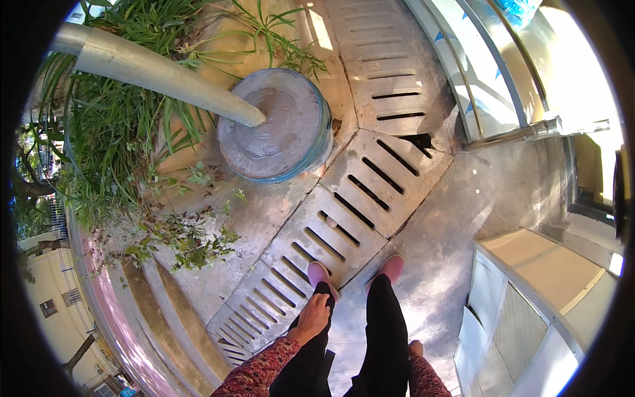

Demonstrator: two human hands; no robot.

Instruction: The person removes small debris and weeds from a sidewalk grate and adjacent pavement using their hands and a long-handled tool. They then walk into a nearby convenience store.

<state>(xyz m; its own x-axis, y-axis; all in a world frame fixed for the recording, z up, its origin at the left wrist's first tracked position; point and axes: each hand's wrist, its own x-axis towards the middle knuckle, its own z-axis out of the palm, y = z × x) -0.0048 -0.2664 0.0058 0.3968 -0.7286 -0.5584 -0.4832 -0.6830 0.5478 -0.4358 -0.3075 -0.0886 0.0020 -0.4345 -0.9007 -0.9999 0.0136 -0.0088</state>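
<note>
My left hand (312, 316), below a red patterned sleeve, hangs over my left leg in black trousers with its fingers curled; whether it holds anything cannot be told. Beside the right trouser leg, my right hand (415, 349) shows only in part, and its fingers are mostly hidden. Both feet wear pink shoes (391, 268). The left shoe rests on the slotted drain cover (382, 198), the right one at its edge on the paving. Ahead, a grey pole (168, 74) rises from a round concrete base (273, 144) with a bluish rim.
Green plants (124, 109) spill over the ground at the left, above curved concrete steps (173, 317). A metal-framed glazed structure (496, 64) stands at the upper right. A pale panelled cabinet or box (540, 263) is at the lower right. The drain cover has a broken, dark gap at its bend.
</note>
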